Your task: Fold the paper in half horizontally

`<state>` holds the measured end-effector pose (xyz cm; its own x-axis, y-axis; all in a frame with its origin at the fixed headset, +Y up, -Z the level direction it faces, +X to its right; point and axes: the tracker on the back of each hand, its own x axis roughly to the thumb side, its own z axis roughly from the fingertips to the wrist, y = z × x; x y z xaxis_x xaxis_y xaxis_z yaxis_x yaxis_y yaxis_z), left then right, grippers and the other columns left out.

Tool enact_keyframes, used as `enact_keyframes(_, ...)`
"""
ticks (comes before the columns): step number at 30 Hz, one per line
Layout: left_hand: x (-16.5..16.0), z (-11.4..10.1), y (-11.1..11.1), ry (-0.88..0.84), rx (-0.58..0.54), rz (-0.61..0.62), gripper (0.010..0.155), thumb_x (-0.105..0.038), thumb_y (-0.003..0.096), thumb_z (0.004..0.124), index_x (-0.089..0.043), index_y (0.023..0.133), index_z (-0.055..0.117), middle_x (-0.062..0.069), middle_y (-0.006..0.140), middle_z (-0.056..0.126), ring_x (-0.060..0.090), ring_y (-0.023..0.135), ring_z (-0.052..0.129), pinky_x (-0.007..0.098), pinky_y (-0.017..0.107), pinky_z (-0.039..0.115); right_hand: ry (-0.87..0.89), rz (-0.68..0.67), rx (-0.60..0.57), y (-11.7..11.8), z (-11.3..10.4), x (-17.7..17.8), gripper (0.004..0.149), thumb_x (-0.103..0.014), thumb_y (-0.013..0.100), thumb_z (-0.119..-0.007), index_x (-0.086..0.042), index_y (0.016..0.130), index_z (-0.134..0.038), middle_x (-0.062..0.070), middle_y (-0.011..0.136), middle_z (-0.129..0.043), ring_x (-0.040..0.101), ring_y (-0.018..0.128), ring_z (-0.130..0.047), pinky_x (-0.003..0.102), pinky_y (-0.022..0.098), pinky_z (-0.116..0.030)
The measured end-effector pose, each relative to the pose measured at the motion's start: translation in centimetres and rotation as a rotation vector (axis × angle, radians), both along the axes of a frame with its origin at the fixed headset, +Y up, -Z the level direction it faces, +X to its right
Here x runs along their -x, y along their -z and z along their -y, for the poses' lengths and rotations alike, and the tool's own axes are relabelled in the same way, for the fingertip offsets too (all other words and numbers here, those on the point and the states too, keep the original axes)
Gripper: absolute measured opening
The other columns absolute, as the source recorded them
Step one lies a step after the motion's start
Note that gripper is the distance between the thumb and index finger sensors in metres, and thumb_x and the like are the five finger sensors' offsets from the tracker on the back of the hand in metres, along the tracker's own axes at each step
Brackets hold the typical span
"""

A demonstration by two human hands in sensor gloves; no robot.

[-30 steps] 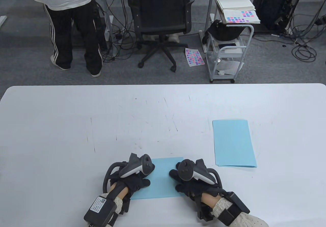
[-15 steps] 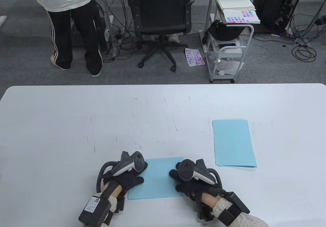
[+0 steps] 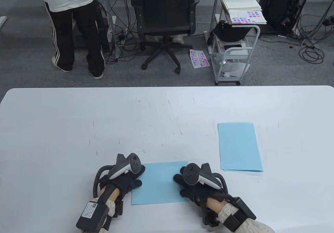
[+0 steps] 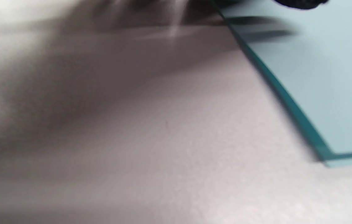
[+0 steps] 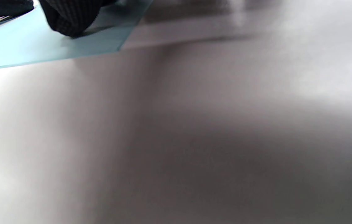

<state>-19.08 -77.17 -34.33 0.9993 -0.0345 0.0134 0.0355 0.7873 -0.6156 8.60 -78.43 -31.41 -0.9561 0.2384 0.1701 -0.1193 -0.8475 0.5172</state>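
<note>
Paper [image 3: 159, 183], blank and unmarked, lies under both hands.

A white, scuffed worktop [image 3: 65, 128] is carrying a folded light-blue paper [image 3: 159, 183] near its front edge and a second light-blue sheet [image 3: 239, 146] lying well apart to the right.

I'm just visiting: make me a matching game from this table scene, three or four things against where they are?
Things:
1. left hand
2. right hand
3. folded blue paper
4. blue paper stack

Places:
A. far right, apart from both hands
B. between the two hands
C. at the folded paper's left edge
D. on the folded paper's right edge

Pairs: 1-C, 2-D, 3-B, 4-A
</note>
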Motion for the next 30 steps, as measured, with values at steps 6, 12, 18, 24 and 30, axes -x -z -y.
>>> enact_keyframes(6,1.0,0.0,-0.1,0.025,0.008,-0.043,0.067,-0.061,0.0376,0.065,-0.068,0.095,0.032,-0.041,0.111,0.022,0.006,0.115,0.025,0.045,0.090,0.036,0.002,0.002,0.000,0.0,0.0,0.0,0.064,-0.045,0.048,-0.069,-0.051,0.102,-0.036,-0.019,0.116,-0.015,0.027,0.107,-0.003,0.063,0.074,-0.011)
enact_keyframes(12,0.9,0.0,-0.2,0.036,0.001,-0.038,0.067,-0.061,0.0376,0.065,-0.067,0.096,0.032,-0.040,0.111,0.023,0.007,0.116,0.026,0.046,0.090,0.037,0.001,0.002,-0.001,0.0,0.0,0.0,0.064,-0.045,0.048,-0.069,-0.050,0.102,-0.036,-0.019,0.116,-0.016,0.027,0.107,-0.004,0.063,0.074,-0.011)
enact_keyframes(18,0.6,-0.4,-0.1,0.019,-0.039,-0.024,0.067,-0.061,0.0370,0.064,-0.063,0.099,0.037,-0.036,0.114,0.029,0.009,0.117,0.029,0.047,0.089,0.037,-0.003,0.003,0.001,0.1,0.0,0.0,0.064,-0.045,0.048,-0.069,-0.050,0.102,-0.036,-0.019,0.116,-0.017,0.028,0.107,-0.004,0.063,0.074,-0.011)
enact_keyframes(24,0.0,-2.2,-0.9,0.018,-0.180,0.002,0.069,-0.062,0.0366,0.064,-0.063,0.100,0.035,-0.033,0.117,0.028,0.011,0.117,0.026,0.049,0.090,0.035,-0.004,0.003,0.001,0.1,0.0,0.0,0.064,-0.044,0.048,-0.070,-0.050,0.102,-0.037,-0.019,0.116,-0.017,0.028,0.107,-0.005,0.063,0.074,-0.011)
enact_keyframes(30,-0.3,-3.8,-2.5,0.040,-0.421,0.017,0.074,-0.063,0.0351,0.064,-0.061,0.101,0.033,-0.028,0.119,0.024,0.014,0.118,0.021,0.052,0.089,0.031,-0.009,-0.003,-0.009,0.2,0.0,0.1,0.064,-0.044,0.048,-0.070,-0.049,0.103,-0.038,-0.017,0.117,-0.018,0.029,0.107,-0.006,0.064,0.074,-0.011)
